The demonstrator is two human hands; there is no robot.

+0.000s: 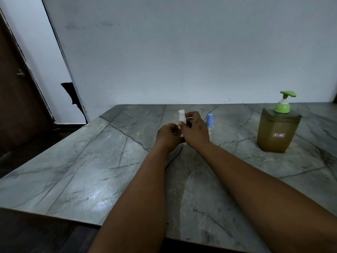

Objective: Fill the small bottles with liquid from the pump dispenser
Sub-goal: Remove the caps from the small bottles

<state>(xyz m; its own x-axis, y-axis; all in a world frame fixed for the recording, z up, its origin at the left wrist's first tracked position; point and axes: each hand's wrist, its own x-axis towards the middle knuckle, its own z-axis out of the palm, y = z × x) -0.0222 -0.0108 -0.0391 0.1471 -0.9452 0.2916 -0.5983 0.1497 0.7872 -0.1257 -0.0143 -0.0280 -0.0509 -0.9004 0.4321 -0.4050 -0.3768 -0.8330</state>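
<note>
A small clear bottle with a white spray cap [181,116] is held above the middle of the marble table [91,170]. My left hand [166,136] grips the bottle's body from the left, which hides most of it. My right hand [196,129] pinches the white cap near its base. Just right of my right hand stands a second small clear bottle with a blue spray cap [210,119], partly hidden behind that hand. The pump dispenser [278,128], a big amber bottle with a green pump and a small label, stands at the right of the table.
A pale wall [182,52] runs right behind the table's far edge. A dark wooden door [16,97] is at the far left, beyond the table's left edge. The table's front edge runs below my forearms.
</note>
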